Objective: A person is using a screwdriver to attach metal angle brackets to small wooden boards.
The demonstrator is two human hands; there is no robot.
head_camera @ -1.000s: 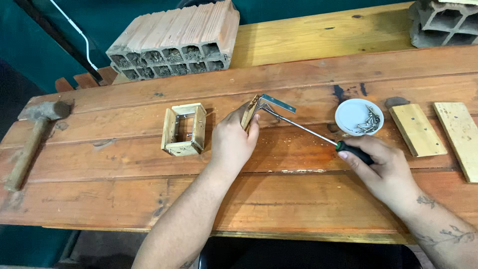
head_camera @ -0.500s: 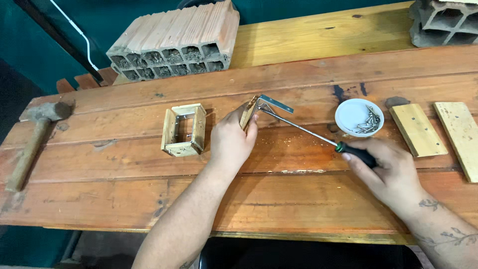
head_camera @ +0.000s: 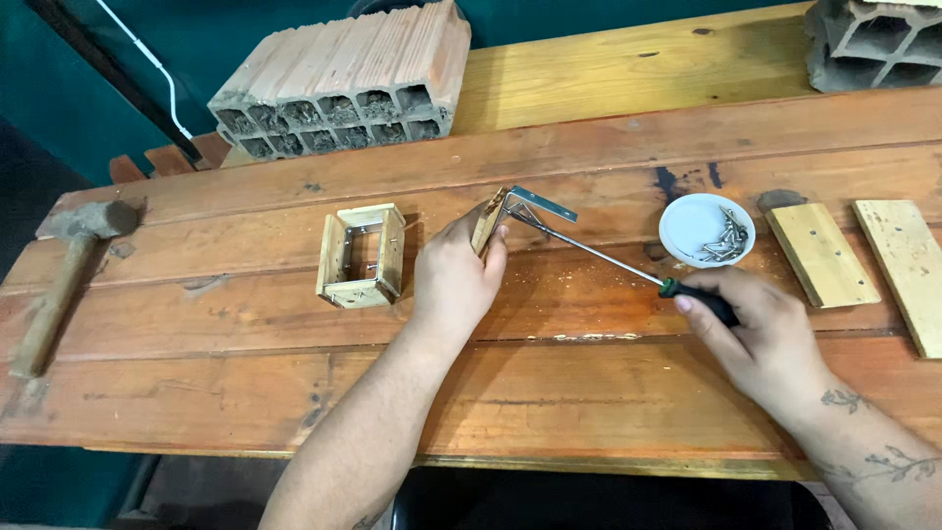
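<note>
While the left hand (head_camera: 453,280) pinches one small wood block (head_camera: 488,222) and keeps it standing on the workbench (head_camera: 549,393), the right hand (head_camera: 760,334) is closed around the dark handle of one screwdriver (head_camera: 628,270). The long thin shaft of the screwdriver runs up and left, and its tip meets one bent metal bracket (head_camera: 540,204) that sits against the top of the block. The block is near the middle of the bench, a bit toward the back.

Just right of the screwdriver sits one round white dish (head_camera: 687,224). Inside it lies a little pile of silver screws (head_camera: 728,238), too many and too small to count.

Left of the block is one small wooden box frame (head_camera: 361,255), open in the middle, with metal corner pieces.

Two flat wood boards (head_camera: 822,253) lie side by side at the right end. One hammer (head_camera: 71,267) lies at the far left. Two hollow bricks stand at the back, a reddish brick (head_camera: 343,74) and a grey brick (head_camera: 873,44).
</note>
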